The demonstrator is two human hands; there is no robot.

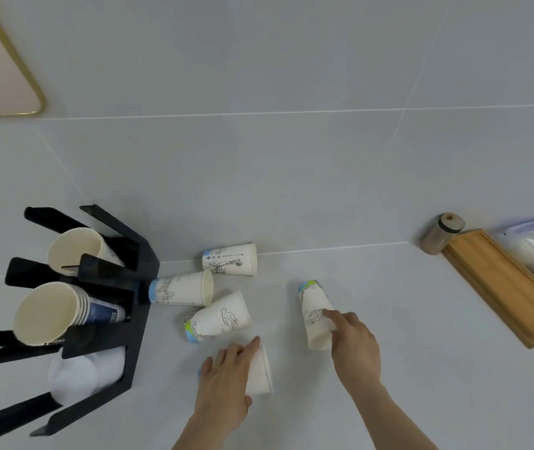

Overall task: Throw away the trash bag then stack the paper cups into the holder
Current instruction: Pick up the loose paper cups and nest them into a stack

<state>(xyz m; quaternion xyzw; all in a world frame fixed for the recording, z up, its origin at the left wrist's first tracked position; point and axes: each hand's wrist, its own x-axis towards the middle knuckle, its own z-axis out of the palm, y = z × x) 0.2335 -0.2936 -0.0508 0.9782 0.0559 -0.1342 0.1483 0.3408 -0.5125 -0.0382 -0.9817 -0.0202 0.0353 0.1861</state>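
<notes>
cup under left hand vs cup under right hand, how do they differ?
The plain white paper cup under the left hand shows no print, and its mouth points right. The printed white paper cup touched by the right hand has a blue-green base and its mouth points toward the camera. Both lie on their sides.

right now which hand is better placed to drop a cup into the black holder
Left. The left hand already lies over a cup and is on the holder's side. The right hand touches another cup farther from the holder.

Left hand (226, 378) palm down, fingers spread and curled over; right hand (355, 345) forward, index finger extended, forearms bare
</notes>
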